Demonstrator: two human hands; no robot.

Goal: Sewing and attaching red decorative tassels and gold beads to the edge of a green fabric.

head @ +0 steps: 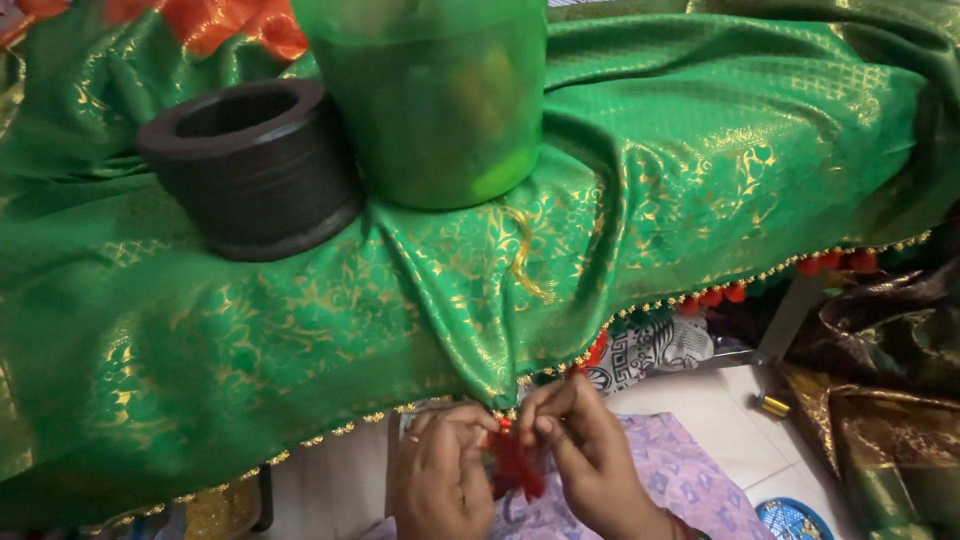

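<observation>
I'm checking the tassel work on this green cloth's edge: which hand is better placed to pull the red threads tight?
Probably the right hand: its fingers pinch the top of the red tassel at the green cloth hem, while the left hand steadies beside it.

Single view, head-worn camera: looks steeply down and forward from the person's own position, close over a surface draped in green brocade cloth (700, 180), whose beaded front edge runs across the lower frame. Both hands, left (440, 480) and right (590, 450), sit at the bottom centre just below that edge, very near the lens. Floor tiles (720, 420) show lower right; no second view shares the scene.
</observation>
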